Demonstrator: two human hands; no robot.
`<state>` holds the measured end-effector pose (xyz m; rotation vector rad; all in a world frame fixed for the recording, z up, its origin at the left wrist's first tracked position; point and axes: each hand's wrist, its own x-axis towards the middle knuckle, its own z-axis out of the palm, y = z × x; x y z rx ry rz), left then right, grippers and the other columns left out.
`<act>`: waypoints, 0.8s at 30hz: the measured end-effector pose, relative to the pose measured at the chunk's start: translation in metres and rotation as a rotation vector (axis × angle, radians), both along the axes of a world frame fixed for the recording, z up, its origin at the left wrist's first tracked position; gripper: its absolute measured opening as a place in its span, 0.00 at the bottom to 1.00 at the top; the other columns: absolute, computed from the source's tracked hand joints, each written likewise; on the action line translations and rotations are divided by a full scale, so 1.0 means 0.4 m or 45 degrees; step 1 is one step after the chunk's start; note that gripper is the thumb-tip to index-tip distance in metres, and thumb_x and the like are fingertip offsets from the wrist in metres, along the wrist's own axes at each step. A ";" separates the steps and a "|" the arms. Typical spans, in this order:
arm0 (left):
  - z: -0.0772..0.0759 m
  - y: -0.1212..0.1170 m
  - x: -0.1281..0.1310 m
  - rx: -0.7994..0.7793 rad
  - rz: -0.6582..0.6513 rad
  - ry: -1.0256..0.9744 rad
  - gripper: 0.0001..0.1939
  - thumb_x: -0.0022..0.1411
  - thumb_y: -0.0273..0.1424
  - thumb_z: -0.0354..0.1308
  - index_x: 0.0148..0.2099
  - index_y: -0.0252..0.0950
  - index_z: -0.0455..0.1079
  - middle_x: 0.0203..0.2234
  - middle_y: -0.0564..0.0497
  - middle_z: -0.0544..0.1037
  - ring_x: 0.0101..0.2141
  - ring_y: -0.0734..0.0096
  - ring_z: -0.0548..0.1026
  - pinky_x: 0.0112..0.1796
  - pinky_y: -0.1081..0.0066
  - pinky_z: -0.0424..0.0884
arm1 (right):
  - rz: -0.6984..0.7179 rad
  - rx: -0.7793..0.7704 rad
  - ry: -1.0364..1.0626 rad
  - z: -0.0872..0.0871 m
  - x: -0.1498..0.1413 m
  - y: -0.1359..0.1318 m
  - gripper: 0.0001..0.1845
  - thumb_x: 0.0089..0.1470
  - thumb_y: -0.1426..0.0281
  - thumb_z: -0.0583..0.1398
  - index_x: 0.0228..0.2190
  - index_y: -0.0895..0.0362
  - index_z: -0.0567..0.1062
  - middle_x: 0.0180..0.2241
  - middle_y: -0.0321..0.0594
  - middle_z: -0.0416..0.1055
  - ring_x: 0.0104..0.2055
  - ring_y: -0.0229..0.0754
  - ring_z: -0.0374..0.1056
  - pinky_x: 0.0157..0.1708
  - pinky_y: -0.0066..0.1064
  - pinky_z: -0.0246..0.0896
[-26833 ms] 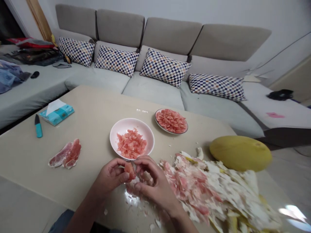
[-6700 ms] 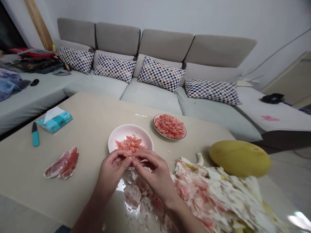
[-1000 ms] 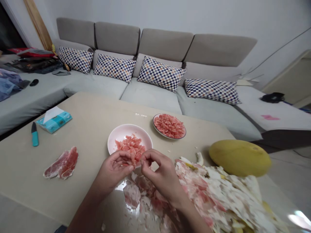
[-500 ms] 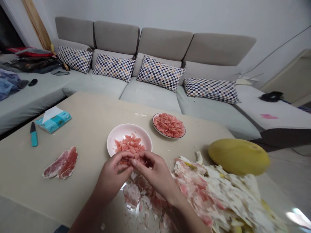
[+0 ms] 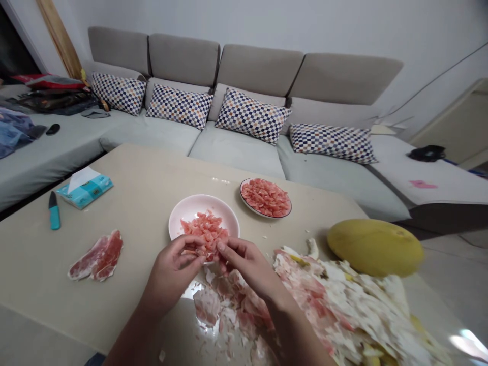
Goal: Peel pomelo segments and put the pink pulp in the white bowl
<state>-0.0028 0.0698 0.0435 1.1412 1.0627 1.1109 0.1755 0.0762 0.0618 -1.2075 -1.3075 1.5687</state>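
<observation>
My left hand [image 5: 173, 272] and my right hand [image 5: 247, 264] meet at the near rim of a white bowl [image 5: 190, 208] that holds pink pomelo flesh [image 5: 204, 231]. Both hands are closed in a pinch on a small piece of pomelo [image 5: 209, 250] between the fingertips. Beneath them pink membrane scraps [image 5: 229, 305] lie scattered on the beige table [image 5: 145, 178]. Two unpeeled pomelo segments [image 5: 97, 255] lie to the left of my left hand.
A second plate of pomelo flesh [image 5: 266, 197] sits behind the bowl. A heap of white and pink peel [image 5: 354, 305] fills the right, beside a whole yellow pomelo [image 5: 375, 247]. A teal knife [image 5: 54, 211] and tissue pack [image 5: 84, 188] lie far left. A grey sofa [image 5: 236, 142] stands behind.
Over the last second my hands came together from slightly apart and shifted up to the bowl's rim. The bowl's heap of flesh is about the same as several seconds ago.
</observation>
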 end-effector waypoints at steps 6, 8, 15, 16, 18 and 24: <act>0.015 0.002 -0.007 0.006 0.072 0.020 0.10 0.53 0.30 0.64 0.40 0.39 0.74 0.33 0.49 0.80 0.36 0.61 0.80 0.32 0.68 0.80 | 0.058 -0.040 0.003 0.013 0.000 -0.006 0.25 0.51 0.48 0.63 0.27 0.59 0.73 0.26 0.36 0.72 0.25 0.35 0.67 0.28 0.28 0.63; 0.016 0.002 -0.008 0.030 0.067 0.044 0.09 0.53 0.30 0.64 0.40 0.39 0.75 0.34 0.48 0.80 0.36 0.61 0.80 0.34 0.67 0.80 | 0.053 -0.050 0.006 0.015 -0.001 -0.008 0.25 0.51 0.48 0.63 0.26 0.59 0.72 0.25 0.35 0.71 0.24 0.35 0.67 0.28 0.28 0.63; -0.010 0.004 -0.008 0.235 -0.071 0.168 0.09 0.58 0.27 0.60 0.39 0.40 0.80 0.40 0.47 0.75 0.43 0.65 0.77 0.44 0.69 0.77 | 0.036 0.067 -0.101 0.000 0.003 -0.006 0.23 0.56 0.50 0.60 0.27 0.59 0.73 0.22 0.34 0.69 0.25 0.35 0.65 0.28 0.27 0.61; -0.013 0.004 -0.005 0.213 -0.085 0.169 0.09 0.58 0.28 0.60 0.40 0.41 0.80 0.40 0.47 0.75 0.43 0.65 0.77 0.44 0.68 0.77 | 0.023 0.104 -0.133 -0.001 0.004 -0.007 0.22 0.57 0.52 0.60 0.27 0.59 0.73 0.22 0.33 0.69 0.25 0.35 0.65 0.28 0.27 0.60; -0.017 0.002 0.003 0.169 -0.083 0.170 0.09 0.58 0.29 0.61 0.40 0.41 0.81 0.40 0.47 0.75 0.42 0.65 0.77 0.44 0.67 0.77 | -0.010 0.166 -0.195 -0.002 0.003 -0.010 0.20 0.59 0.54 0.59 0.26 0.59 0.73 0.22 0.33 0.67 0.25 0.35 0.63 0.27 0.26 0.58; -0.017 -0.001 0.016 0.135 -0.092 0.206 0.09 0.56 0.29 0.60 0.38 0.39 0.81 0.38 0.46 0.74 0.41 0.64 0.77 0.42 0.66 0.78 | -0.013 0.214 -0.266 0.004 -0.003 -0.021 0.13 0.59 0.61 0.60 0.29 0.59 0.75 0.25 0.34 0.69 0.28 0.36 0.64 0.28 0.26 0.57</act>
